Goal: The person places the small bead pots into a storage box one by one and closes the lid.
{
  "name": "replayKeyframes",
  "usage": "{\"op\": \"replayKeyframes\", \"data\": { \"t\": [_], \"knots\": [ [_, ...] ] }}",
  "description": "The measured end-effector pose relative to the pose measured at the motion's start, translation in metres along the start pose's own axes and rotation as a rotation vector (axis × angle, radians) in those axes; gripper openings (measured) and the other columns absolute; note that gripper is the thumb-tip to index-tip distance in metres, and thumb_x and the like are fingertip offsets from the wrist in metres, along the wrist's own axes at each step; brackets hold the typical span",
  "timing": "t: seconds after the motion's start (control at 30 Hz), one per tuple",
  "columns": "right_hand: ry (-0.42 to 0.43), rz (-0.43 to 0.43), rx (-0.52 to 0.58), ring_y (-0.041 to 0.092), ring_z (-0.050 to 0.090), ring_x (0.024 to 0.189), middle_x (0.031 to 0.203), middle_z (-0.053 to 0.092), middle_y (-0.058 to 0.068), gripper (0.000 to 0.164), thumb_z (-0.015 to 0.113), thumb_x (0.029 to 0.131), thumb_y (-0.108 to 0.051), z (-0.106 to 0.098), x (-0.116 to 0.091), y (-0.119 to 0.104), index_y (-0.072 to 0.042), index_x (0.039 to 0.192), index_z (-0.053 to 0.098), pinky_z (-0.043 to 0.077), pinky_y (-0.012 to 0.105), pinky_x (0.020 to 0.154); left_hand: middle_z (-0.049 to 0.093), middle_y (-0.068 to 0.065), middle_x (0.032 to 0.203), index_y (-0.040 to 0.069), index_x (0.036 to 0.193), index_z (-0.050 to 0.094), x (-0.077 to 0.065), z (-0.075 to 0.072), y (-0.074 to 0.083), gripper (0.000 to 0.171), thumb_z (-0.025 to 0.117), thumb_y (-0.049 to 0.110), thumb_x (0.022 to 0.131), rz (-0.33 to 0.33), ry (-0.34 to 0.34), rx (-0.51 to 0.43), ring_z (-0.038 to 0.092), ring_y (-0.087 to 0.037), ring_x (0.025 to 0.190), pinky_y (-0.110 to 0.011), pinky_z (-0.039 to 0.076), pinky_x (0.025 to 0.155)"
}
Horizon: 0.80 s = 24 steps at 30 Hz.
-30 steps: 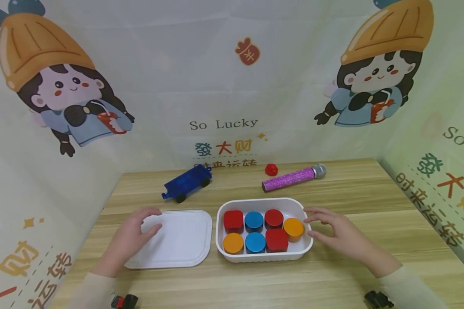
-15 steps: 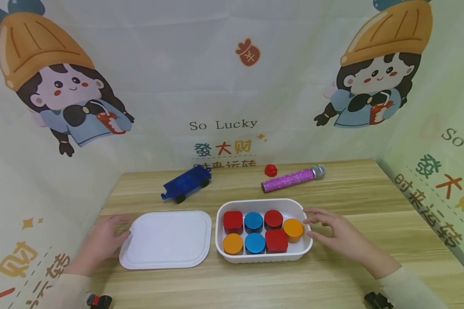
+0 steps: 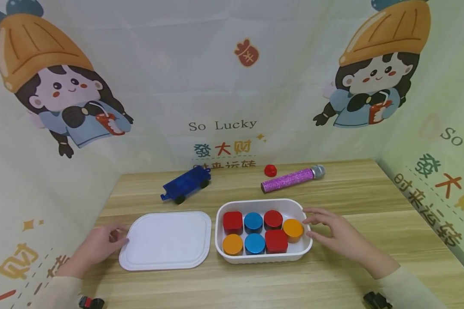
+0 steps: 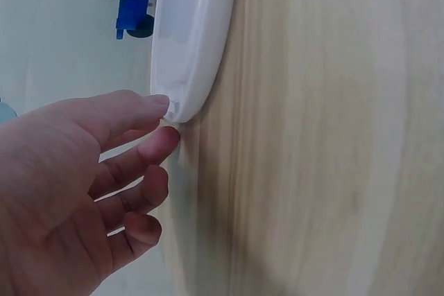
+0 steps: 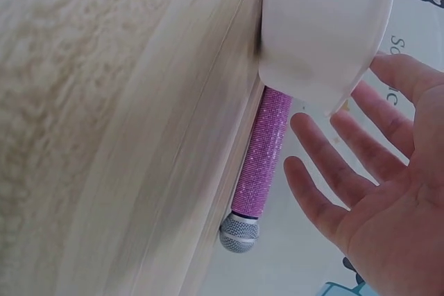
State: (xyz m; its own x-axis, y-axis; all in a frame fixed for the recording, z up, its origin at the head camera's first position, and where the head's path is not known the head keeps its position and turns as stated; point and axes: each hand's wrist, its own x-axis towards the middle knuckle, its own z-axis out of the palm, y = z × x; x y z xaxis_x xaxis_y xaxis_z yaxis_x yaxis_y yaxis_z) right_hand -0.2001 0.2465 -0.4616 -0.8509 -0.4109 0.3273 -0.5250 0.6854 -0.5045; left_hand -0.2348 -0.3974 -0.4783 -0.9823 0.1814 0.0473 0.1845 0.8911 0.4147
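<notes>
A white lid (image 3: 164,240) lies flat on the table, left of a white box (image 3: 264,259) holding several red, blue and orange blocks with round or squarish tops. At the lid's left end my left hand (image 3: 98,245) pinches the edge between thumb and forefinger; in the left wrist view the thumb tip overlaps the lid's rim (image 4: 201,67), with the other fingers curled below. My right hand (image 3: 338,231) is beside the box's right end, its thumb and relaxed fingers spread at the rim. In the right wrist view the thumb meets the box wall (image 5: 322,29).
Behind the lid stands a dark blue toy wagon (image 3: 186,184) with black wheels. A small red object (image 3: 270,170) and a glittery purple microphone (image 3: 291,179) lie behind the box. Printed cloth walls (image 3: 170,77) close in the wooden table (image 3: 232,283).
My left hand has moved left from over the lid to its left edge, and its fingers have curled in. The right hand, lid and box have stayed in place.
</notes>
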Motion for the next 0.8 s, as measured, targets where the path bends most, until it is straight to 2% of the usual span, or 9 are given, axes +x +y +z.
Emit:
{"op": "replayKeyframes", "data": {
  "t": [0.17,0.37,0.47,0.63,0.8],
  "knots": [
    [-0.004,-0.003,-0.007,0.023,0.074,0.104,0.143,0.063,0.010,0.020,0.077,0.093,-0.015,0.001,0.000,0.000,-0.012,0.113,0.076,0.059,0.052,0.096,0.066,0.002,0.077,-0.001,0.114,0.071,-0.001,0.003,0.000,0.030,0.078,0.009,0.087,0.015,0.026,-0.009,0.058,-0.008,0.068,-0.023,0.049,0.058],
    [-0.009,0.004,-0.012,0.024,0.074,0.105,0.144,0.063,0.009,0.021,0.077,0.094,-0.018,-0.001,0.000,-0.002,-0.013,0.114,0.076,0.059,0.053,0.096,0.069,0.000,0.078,-0.003,0.122,0.066,-0.002,0.004,0.000,0.039,0.076,0.005,0.085,-0.010,0.031,-0.034,0.059,-0.008,0.067,-0.022,0.049,0.055],
    [-0.011,0.001,-0.014,0.025,0.074,0.105,0.144,0.063,0.010,0.020,0.076,0.094,-0.018,-0.002,0.001,-0.003,-0.012,0.114,0.076,0.059,0.053,0.095,0.070,-0.005,0.084,-0.001,0.128,0.064,-0.002,0.004,-0.002,0.041,0.073,0.002,0.088,-0.055,-0.002,-0.153,0.062,-0.010,0.067,-0.024,0.054,0.053],
    [-0.020,0.008,-0.011,0.025,0.074,0.104,0.144,0.063,0.010,0.020,0.076,0.094,-0.017,-0.003,0.001,-0.003,-0.012,0.114,0.076,0.059,0.053,0.095,0.073,-0.015,0.099,-0.002,0.136,0.061,-0.003,0.004,-0.010,0.042,0.068,0.003,0.095,-0.114,-0.084,-0.419,0.065,-0.010,0.069,-0.030,0.060,0.055],
    [-0.023,0.014,-0.011,0.024,0.074,0.104,0.145,0.062,0.010,0.021,0.076,0.095,-0.018,-0.002,0.001,-0.003,-0.013,0.115,0.076,0.060,0.051,0.094,0.075,-0.018,0.108,-0.008,0.143,0.053,-0.003,-0.003,-0.019,0.051,0.070,0.010,0.098,-0.127,-0.126,-0.541,0.067,-0.011,0.070,-0.030,0.061,0.060]
  ]
}}
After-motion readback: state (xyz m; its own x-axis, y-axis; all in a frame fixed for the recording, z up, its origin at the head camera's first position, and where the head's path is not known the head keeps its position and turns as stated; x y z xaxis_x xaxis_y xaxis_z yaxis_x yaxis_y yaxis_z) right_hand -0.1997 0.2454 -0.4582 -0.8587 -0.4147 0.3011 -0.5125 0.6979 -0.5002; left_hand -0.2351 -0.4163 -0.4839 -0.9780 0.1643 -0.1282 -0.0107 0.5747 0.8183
